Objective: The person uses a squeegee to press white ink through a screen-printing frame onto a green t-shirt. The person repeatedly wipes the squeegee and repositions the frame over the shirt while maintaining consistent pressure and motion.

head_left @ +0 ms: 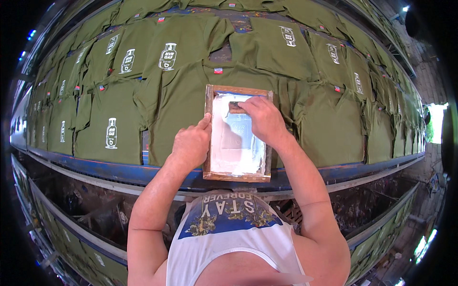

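Observation:
A wooden-framed printing screen coated with white ink lies on an olive green T-shirt on the long table. My left hand presses on the frame's left edge with the index finger stretched along it. My right hand grips a small squeegee near the top of the screen, inside the frame.
Many olive green T-shirts lie in overlapping rows on the table; those to the left and behind carry a white bottle-shaped print. The shirt to the right is plain. The table's blue front edge runs below, with lower shelves underneath.

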`<state>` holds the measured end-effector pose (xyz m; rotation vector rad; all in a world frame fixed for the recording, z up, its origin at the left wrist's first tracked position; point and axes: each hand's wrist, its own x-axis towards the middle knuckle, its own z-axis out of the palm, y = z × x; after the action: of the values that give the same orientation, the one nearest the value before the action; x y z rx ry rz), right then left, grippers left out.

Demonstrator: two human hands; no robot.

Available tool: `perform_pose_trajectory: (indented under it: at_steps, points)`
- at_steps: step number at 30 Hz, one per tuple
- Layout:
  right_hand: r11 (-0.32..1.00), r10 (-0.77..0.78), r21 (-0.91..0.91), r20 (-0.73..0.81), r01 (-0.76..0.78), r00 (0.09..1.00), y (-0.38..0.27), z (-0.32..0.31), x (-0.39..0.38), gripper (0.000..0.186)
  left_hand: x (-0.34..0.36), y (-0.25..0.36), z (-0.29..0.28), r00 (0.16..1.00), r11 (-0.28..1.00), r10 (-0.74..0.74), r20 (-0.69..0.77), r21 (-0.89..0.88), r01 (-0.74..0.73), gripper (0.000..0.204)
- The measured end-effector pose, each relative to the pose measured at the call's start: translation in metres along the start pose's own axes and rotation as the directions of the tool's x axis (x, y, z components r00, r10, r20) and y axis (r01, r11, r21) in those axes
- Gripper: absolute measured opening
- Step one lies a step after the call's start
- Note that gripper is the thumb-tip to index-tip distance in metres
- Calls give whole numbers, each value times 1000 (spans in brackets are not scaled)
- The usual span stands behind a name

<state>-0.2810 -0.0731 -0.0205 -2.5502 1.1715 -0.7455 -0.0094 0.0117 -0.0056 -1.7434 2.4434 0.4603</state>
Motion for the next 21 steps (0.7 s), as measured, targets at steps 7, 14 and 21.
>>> perform_pose_trajectory:
  at_steps: [7, 14, 21]
  points:
    - [998, -23, 67, 92, 17, 995, -21, -2, -35, 38, 2, 0, 1, 1000, 1000, -2, 8, 6, 2, 80]
    - [993, 2, 114, 129, -17, 992, -97, -8, -109, 41, 5, -3, -2, 999, 998, 26, 27, 51, -28, 81]
    - [982, 47, 177, 138, -71, 989, -106, -13, -111, 40, 4, -7, -7, 998, 997, 58, 31, 39, -60, 79]
